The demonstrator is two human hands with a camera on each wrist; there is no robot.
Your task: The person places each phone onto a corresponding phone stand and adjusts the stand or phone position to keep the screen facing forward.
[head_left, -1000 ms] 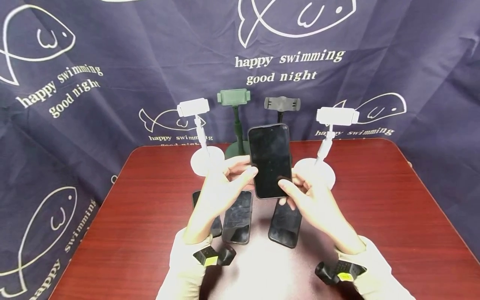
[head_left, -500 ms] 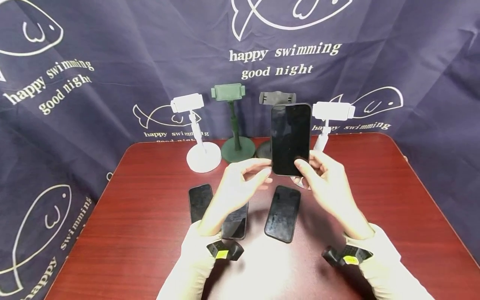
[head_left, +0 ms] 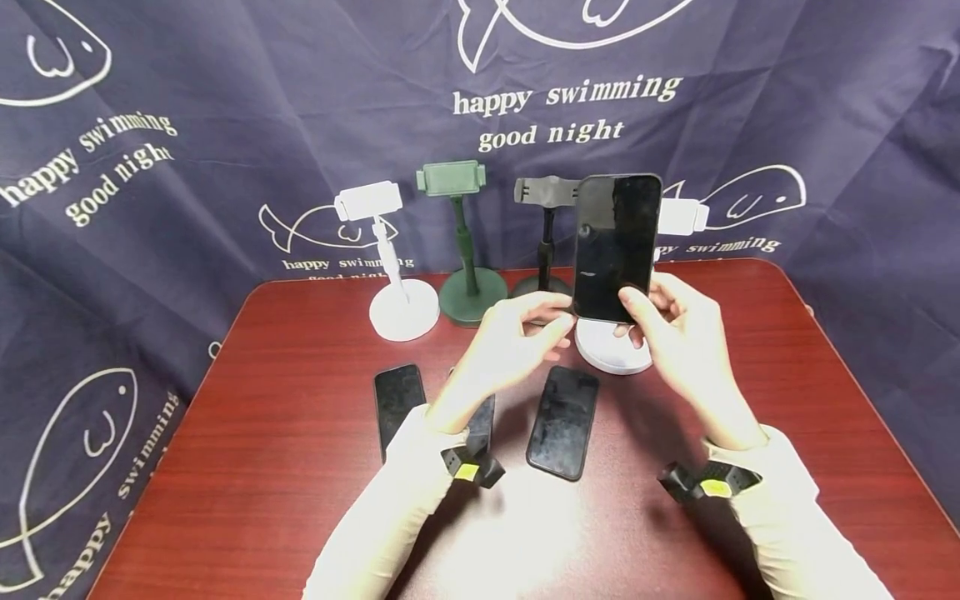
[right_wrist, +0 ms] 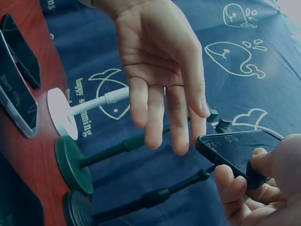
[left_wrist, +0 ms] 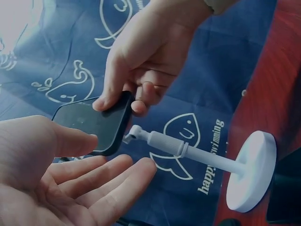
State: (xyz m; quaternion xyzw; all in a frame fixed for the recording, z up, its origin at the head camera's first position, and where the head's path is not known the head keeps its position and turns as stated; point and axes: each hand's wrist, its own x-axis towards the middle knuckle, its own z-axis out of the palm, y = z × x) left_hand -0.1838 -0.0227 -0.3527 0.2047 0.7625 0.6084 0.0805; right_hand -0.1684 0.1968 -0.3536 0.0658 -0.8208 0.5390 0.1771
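An upright black smartphone (head_left: 617,250) is held above the table by my right hand (head_left: 686,350), thumb across the lower screen and fingers behind. Its dark screen faces me. My left hand (head_left: 517,337) is beside the phone's lower left edge, fingers extended and fingertips right at the edge. In the right wrist view, the left hand (right_wrist: 160,61) shows straight, spread fingers. Behind the held phone stands a white phone stand (head_left: 615,352); the phone covers much of its clamp and pole. Left of it is a black phone stand (head_left: 546,242), its clamp partly overlapped.
A green phone stand (head_left: 468,250) and another white phone stand (head_left: 393,267) stand at the back left. Three more phones lie on the red table (head_left: 247,467): a left one (head_left: 399,400), a middle one (head_left: 483,425) partly under my left arm, and a right one (head_left: 564,421). A patterned curtain (head_left: 337,100) hangs behind.
The phone has moved right and up, from in front of the black stand to in front of the right white stand. Both hands moved with it; the left thumb has come off its screen.
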